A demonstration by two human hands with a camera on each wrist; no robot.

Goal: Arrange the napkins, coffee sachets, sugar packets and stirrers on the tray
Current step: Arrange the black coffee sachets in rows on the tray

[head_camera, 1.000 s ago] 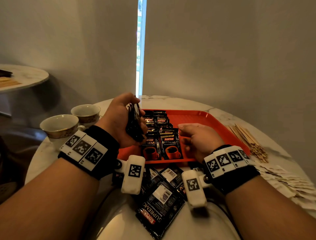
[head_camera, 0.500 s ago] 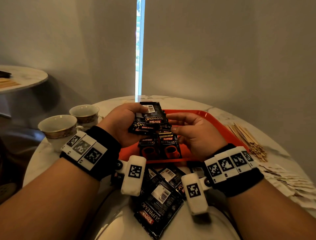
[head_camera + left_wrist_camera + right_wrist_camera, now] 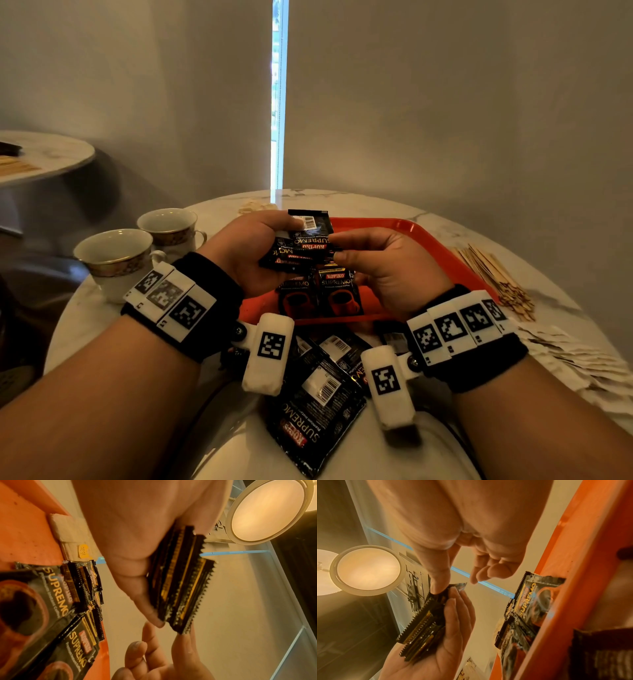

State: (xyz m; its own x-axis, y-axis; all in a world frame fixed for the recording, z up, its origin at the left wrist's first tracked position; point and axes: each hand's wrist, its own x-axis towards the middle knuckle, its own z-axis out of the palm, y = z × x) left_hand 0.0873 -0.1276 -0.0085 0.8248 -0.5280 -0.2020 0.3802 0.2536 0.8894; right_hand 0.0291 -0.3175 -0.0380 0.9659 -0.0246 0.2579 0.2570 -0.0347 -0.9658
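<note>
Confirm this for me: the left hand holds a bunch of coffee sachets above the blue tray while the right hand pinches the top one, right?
Not quite: the tray is red, as the head view shows. The rest holds: the left hand holds the coffee sachets and the right hand pinches the top one.

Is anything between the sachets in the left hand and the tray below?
Nothing visible blocks it. The left hand holds a fan of sachets above the tray, and the right hand pinches their edge. Rows of sachets already fill the near-left part; the tray's right side looks bare.
</note>
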